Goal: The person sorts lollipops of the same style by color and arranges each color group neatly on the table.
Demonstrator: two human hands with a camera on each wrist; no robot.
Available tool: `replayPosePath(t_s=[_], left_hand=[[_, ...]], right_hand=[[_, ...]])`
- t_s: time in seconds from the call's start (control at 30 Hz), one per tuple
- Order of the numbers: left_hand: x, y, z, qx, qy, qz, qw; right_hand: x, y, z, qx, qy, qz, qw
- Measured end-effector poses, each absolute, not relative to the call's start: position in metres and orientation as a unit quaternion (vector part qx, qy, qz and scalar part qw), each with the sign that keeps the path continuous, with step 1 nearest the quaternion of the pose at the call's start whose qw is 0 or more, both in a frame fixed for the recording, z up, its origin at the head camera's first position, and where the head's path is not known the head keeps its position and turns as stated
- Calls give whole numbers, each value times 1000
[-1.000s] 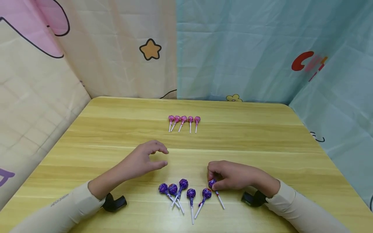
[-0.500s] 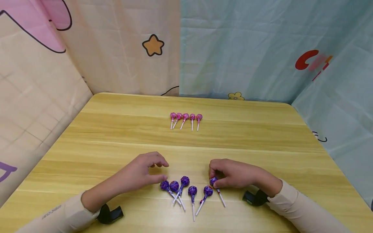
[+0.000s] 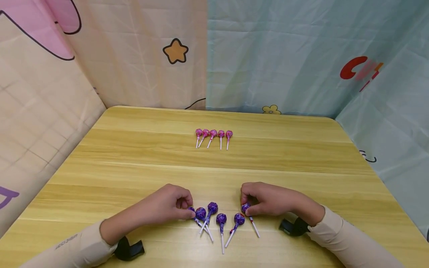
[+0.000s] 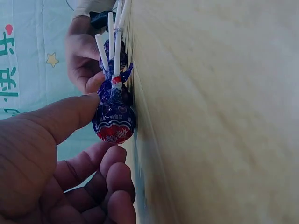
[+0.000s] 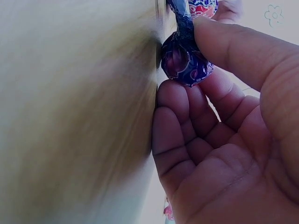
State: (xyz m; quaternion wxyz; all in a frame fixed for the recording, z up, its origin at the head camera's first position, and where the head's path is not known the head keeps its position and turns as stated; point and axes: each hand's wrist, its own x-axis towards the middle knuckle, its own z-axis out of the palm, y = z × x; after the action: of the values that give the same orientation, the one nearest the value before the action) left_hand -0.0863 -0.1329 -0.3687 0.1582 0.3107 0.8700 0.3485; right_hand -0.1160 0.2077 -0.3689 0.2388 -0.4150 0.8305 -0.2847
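Observation:
At the left end of a row of purple-wrapped lollipops, my left hand point(image 3: 167, 205) pinches the head of the outermost lollipop point(image 4: 113, 123) between thumb and fingers. My right hand point(image 3: 269, 199) does the same at the right end, thumb and fingertips on the head of another purple lollipop point(image 5: 184, 63), its white stick pointing toward me. Between the hands lie more of them: one lollipop point(image 3: 200, 213) whose stick crosses its neighbour's, a lollipop point(image 3: 212, 207) set slightly farther back, and a middle lollipop point(image 3: 221, 219). Beside my right hand is a slanted lollipop point(image 3: 239, 219).
Several pink lollipops point(image 3: 213, 133) lie in a row toward the back of the wooden table point(image 3: 151, 149). Printed curtains point(image 3: 268, 56) hang behind the table and along both sides. A black wrist device point(image 3: 129, 249) is strapped under each forearm.
My left hand has come down toward me from above the table, and its thumb and fingers have closed on the leftmost purple lollipop. My right hand keeps its hold.

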Motion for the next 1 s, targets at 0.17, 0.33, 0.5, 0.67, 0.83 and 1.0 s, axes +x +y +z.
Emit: replayPosePath(t_s=[0.17,0.33,0.5,0.67,0.83,1.0], left_hand=[[-86,-132,-367,318,868,348,156],[-86,-131,-364,332,863,348,154],[-85,-131,-363,345,861,344,146],[-85,-130,-364,357,864,332,125],[-84,-130,-365,360,867,326,115],[-83,-128,-366,355,872,319,112]], right_hand=[[-116,208,-369,-415,829,-287,241],[-115,207,-368,-407,832,-285,245],[-116,207,-368,-407,832,-287,246],[-115,207,-367,-403,833,-287,249],[-115,207,-366,-402,832,-287,250],[-117,209,-367,-413,830,-287,242]])
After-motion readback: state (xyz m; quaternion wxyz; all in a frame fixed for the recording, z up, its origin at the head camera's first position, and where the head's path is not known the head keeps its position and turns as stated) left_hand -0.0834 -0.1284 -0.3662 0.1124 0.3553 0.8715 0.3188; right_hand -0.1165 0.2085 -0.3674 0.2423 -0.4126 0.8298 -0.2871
